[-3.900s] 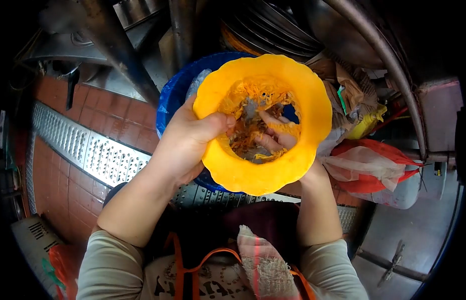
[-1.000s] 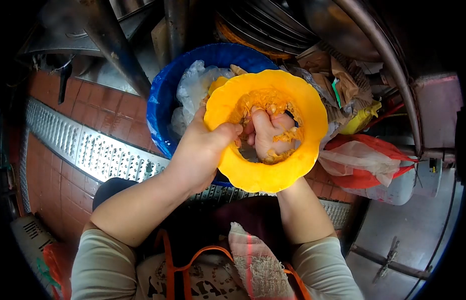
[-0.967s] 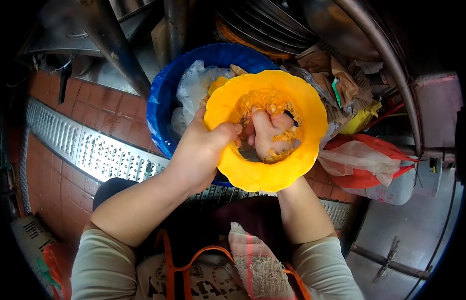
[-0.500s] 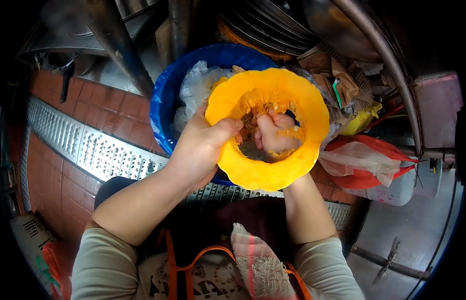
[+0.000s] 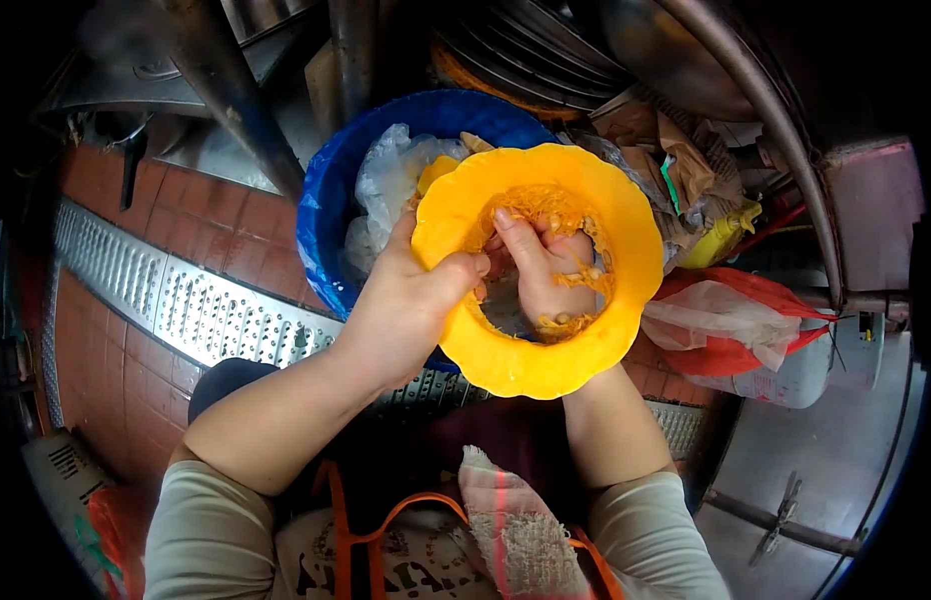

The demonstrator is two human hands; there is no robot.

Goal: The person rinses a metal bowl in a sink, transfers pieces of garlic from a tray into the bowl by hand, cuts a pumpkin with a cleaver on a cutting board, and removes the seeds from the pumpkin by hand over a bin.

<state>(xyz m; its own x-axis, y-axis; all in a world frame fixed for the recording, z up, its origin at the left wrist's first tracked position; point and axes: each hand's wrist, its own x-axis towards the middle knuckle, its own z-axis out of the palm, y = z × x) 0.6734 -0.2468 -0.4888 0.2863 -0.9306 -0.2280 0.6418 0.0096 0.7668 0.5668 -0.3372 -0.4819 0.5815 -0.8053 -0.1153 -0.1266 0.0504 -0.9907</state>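
A thick ring of yellow-orange pumpkin point(image 5: 546, 370) with a scalloped edge is held up over a blue bin. My left hand point(image 5: 411, 285) grips its left side, thumb over the cut rim and fingers underneath. Through the hole from below comes my right hand point(image 5: 546, 270), its thumb and curled fingers on the stringy pulp point(image 5: 541, 200) at the far inner wall. Pulp strands and pale seeds cling to the right hand and along the hole's edge; some of its fingertips are hidden.
The blue bin point(image 5: 321, 255) holds crumpled clear plastic point(image 5: 401, 165). Crumpled brown paper point(image 5: 686, 150) and a red-and-white bag point(image 5: 741, 320) lie to the right. A metal drain grate point(image 5: 231, 305) crosses the tiled floor. Metal pipes and stacked pans stand behind.
The pumpkin ring has dropped slightly toward me and tilted. Inside the hole, my right thumb has straightened and moved toward the upper left against the pulp. My left hand keeps its grip.
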